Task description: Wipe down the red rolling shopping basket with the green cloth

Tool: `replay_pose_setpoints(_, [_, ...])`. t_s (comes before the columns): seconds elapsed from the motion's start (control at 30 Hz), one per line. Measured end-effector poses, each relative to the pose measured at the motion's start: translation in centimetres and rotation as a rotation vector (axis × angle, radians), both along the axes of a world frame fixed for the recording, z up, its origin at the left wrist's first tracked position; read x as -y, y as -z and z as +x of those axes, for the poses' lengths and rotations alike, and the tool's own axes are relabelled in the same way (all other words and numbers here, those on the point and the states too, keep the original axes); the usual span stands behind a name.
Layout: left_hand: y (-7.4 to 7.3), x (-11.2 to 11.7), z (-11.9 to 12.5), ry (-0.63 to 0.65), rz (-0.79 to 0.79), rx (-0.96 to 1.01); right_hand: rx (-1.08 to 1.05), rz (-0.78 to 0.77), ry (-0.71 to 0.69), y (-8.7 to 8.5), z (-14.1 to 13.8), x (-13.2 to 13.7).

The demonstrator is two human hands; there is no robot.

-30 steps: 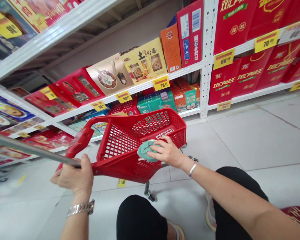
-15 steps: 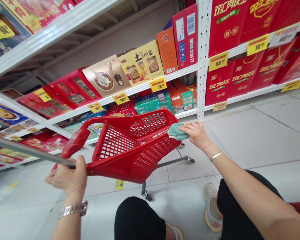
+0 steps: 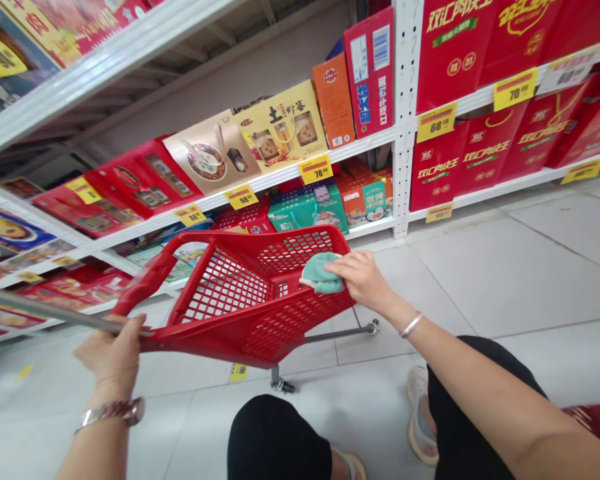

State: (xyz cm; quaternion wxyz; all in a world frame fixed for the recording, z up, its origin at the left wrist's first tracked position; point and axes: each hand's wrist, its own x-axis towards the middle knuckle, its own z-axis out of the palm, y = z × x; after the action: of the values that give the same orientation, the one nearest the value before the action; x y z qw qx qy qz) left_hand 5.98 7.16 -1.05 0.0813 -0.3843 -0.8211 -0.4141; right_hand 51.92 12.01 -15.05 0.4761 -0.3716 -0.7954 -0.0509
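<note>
My left hand [image 3: 111,357] is closed around a grey metal pole [image 3: 45,307], right at the near corner of a small red shopping cart's [image 3: 280,333] handle. Where the pole ends is partly hidden by my fingers. In my right hand [image 3: 365,283] a folded green cloth [image 3: 320,273] is pinched, with a pale edge showing. The cloth lies over the cart's far-right end, at the rim of the basket. The cart's basket has lattice walls and nothing lies in the visible part of it. Its casters stand on the floor.
White shelving [image 3: 400,167] runs behind the cart, stocked with red, yellow and green gift boxes [image 3: 307,210] and yellow price tags [image 3: 316,170]. My knees [image 3: 277,440] and shoes are close below the cart. Pale floor tiles [image 3: 505,267] extend to the right.
The cart has shifted a little to the left, with my left hand and the pole moving along. My right hand and the cloth have also moved left, and the cloth looks more spread out.
</note>
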Motion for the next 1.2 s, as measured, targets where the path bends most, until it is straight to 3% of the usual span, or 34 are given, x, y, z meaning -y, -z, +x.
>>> replay_pose_setpoints(0.1, [-0.3, -0.3, -1.0, -0.011, 0.021, 0.048, 0.086, 0.042, -0.094, -0.5, -2.8, 1.3])
replay_pose_setpoints(0.2, [-0.8, 0.0, -1.2, -0.033, -0.017, 0.067, 0.155, 0.081, -0.123, -0.9, -3.5, 1.9])
replay_pose_setpoints(0.37, [-1.4, 0.9, -1.0, -0.06, -0.079, 0.039, 0.193, 0.146, -0.179, -1.0, -1.9, 2.0])
replay_pose_setpoints(0.53, [-0.9, 1.2, -2.4, -0.067, -0.077, 0.005, 0.204, 0.053, -0.151, -0.2, 0.5, 1.7])
replay_pose_setpoints(0.67, [-0.9, 1.5, -2.7, -0.075, -0.062, 0.024, 0.222, -0.021, -0.003, 1.1, 3.2, 0.1])
replay_pose_setpoints(0.8, [-1.4, 1.9, -1.9, -0.082, -0.077, 0.019, 0.207, -0.114, 0.298, 2.6, 6.0, -2.0])
replay_pose_setpoints(0.93, [-1.1, 1.8, -2.5, -0.108, -0.083, 0.034, 0.08, -0.147, 0.474, 2.6, 6.8, -2.8])
replay_pose_setpoints(1.0, [-0.7, 1.7, -3.2, -0.109, -0.064, 0.041, 0.008, -0.123, 0.428, 2.0, 6.0, -2.5])
replay_pose_setpoints(1.2, [-0.7, 1.9, -3.1, -0.084, -0.082, 0.035, 0.017, -0.096, 0.034, 1.3, 1.6, -0.9])
